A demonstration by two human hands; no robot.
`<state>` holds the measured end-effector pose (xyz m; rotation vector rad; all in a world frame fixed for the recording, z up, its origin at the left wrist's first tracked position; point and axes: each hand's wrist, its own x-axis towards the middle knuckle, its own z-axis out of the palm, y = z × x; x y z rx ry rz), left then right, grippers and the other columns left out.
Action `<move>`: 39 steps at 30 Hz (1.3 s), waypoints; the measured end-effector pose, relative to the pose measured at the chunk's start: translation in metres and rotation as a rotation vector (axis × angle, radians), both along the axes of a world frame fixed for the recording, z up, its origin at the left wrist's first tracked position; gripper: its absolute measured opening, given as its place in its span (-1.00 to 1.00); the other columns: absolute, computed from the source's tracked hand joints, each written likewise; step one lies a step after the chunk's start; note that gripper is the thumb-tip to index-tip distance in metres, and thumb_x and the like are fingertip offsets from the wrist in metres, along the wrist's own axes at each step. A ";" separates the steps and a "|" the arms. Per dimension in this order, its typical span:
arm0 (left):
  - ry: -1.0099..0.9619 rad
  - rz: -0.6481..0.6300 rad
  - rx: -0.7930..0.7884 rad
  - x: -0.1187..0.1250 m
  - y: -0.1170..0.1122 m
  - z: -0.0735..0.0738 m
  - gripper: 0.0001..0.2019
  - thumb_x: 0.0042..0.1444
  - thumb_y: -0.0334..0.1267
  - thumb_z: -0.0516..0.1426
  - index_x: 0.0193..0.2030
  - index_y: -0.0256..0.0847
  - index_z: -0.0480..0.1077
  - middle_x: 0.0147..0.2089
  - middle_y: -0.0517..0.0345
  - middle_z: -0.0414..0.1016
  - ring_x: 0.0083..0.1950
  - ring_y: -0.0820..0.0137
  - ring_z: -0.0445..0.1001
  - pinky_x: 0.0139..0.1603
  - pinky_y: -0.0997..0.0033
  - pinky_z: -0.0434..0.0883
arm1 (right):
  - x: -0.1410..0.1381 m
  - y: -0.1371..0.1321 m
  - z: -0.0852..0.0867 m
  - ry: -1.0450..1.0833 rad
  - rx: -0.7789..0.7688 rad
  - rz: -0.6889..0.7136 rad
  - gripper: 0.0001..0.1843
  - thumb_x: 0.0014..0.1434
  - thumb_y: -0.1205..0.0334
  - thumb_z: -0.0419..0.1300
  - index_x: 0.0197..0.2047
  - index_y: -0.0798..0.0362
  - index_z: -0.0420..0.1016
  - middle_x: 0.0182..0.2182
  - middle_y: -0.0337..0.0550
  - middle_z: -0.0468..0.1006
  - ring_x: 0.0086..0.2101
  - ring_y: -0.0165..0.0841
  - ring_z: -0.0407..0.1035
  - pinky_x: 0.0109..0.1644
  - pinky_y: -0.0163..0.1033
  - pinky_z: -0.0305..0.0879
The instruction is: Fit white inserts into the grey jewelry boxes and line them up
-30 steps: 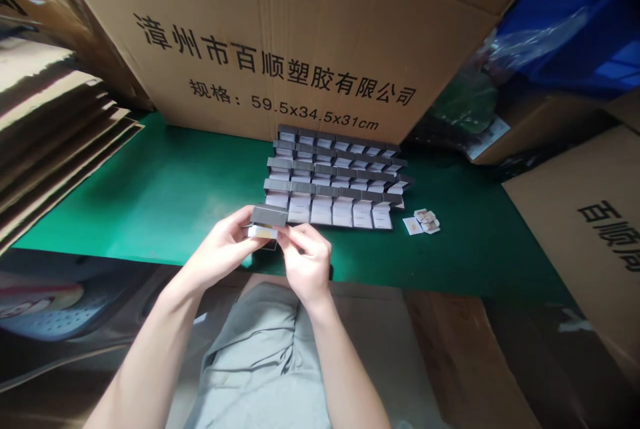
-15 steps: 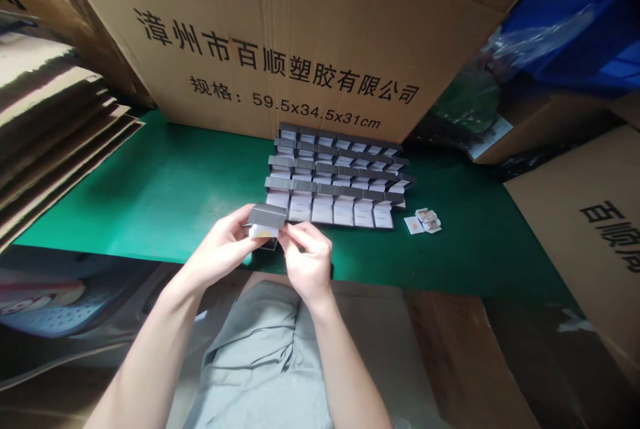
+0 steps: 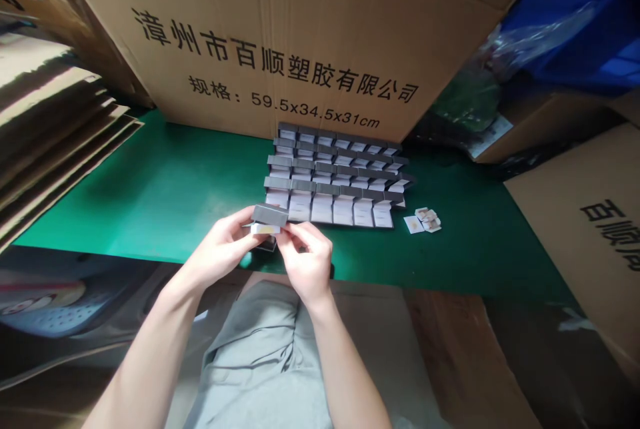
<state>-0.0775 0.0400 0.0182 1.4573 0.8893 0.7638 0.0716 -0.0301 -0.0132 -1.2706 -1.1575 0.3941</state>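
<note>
My left hand [image 3: 225, 242] is closed around the left side of a small dark grey box [image 3: 271, 214], held above the table's front edge. A white piece with a yellow patch [image 3: 265, 229] sticks out under the box's grey flap; whether it is a folded card or a packet, I cannot tell. At the right end of that white piece, the fingertips of my right hand [image 3: 307, 262] are pinched. Just beyond both hands, several similar grey boxes [image 3: 332, 209] stand in tight rows with lids raised and white insides showing.
A large printed carton [image 3: 300, 16] stands behind the rows on the green table [image 3: 200, 169]. Small printed card pieces [image 3: 425, 221] lie to the right. Flattened cardboard [image 3: 60, 116] is stacked at left, and another carton [image 3: 590, 229] stands at right.
The white piece has tipped and shows less of its face under the flap. Both hands keep nearly the same place and grip.
</note>
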 end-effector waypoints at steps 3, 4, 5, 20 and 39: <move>0.000 0.005 -0.005 0.000 0.000 0.000 -0.53 0.04 0.08 0.43 -0.01 -0.18 0.64 -0.08 0.00 0.73 -0.12 0.16 0.68 0.00 0.25 0.66 | 0.000 0.000 -0.001 0.002 -0.003 0.000 -0.84 0.32 0.26 0.30 -0.20 0.05 0.75 -0.41 -0.17 0.64 -0.49 -0.42 0.41 -0.38 -0.32 0.44; 0.002 0.009 -0.002 0.000 0.000 -0.001 -0.52 0.03 0.08 0.43 -0.01 -0.18 0.64 -0.08 -0.01 0.73 -0.11 0.15 0.68 -0.01 0.25 0.66 | 0.000 0.000 -0.001 0.000 -0.005 -0.002 -0.84 0.31 0.26 0.30 -0.20 0.05 0.75 -0.41 -0.17 0.65 -0.50 -0.43 0.41 -0.39 -0.32 0.44; 0.005 0.014 0.001 0.000 0.000 -0.001 -0.52 0.03 0.08 0.42 0.00 -0.19 0.64 -0.07 -0.02 0.73 -0.10 0.13 0.68 -0.01 0.24 0.66 | 0.000 0.000 -0.002 -0.003 -0.007 -0.004 -0.84 0.31 0.26 0.30 -0.20 0.05 0.75 -0.41 -0.17 0.65 -0.50 -0.43 0.41 -0.39 -0.32 0.44; 0.007 0.041 -0.017 0.003 -0.002 0.004 -0.61 0.05 -0.02 0.39 -0.03 -0.17 0.68 -0.12 0.04 0.74 -0.17 0.17 0.67 -0.02 0.24 0.66 | -0.002 -0.004 0.001 -0.095 0.033 -0.033 -0.86 0.30 0.31 0.28 -0.21 0.03 0.72 -0.40 -0.19 0.63 -0.50 -0.45 0.39 -0.40 -0.33 0.43; 0.043 0.025 0.005 -0.002 -0.003 0.000 -0.54 0.03 0.09 0.41 -0.06 -0.21 0.71 -0.22 0.02 0.72 -0.22 0.16 0.62 -0.14 0.26 0.63 | -0.006 -0.003 0.001 0.095 -0.066 -0.081 -0.83 0.21 0.18 0.34 -0.33 0.01 0.44 -0.53 -0.33 0.52 -0.55 -0.45 0.38 -0.46 -0.36 0.39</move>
